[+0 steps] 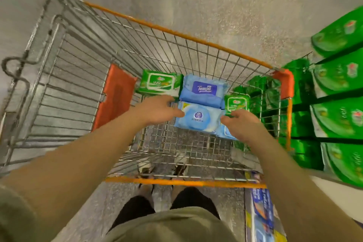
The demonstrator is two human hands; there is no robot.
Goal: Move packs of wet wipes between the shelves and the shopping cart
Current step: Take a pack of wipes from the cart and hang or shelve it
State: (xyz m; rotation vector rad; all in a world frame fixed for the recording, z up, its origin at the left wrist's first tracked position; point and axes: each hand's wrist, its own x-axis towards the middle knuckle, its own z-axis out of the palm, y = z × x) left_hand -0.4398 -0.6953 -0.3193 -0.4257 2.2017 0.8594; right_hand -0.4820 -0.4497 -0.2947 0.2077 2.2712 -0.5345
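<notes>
both hands down in shopping cart (176,34). left hand (157,111) & right hand (242,124) w/ fingers spread, flanking light blue wipes pack (198,119); grip unclear. tempo pack (204,89) just beyond.

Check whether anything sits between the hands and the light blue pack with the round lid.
Nothing visible does. The left hand and right hand flank the light blue pack, fingertips at its edges.
</notes>
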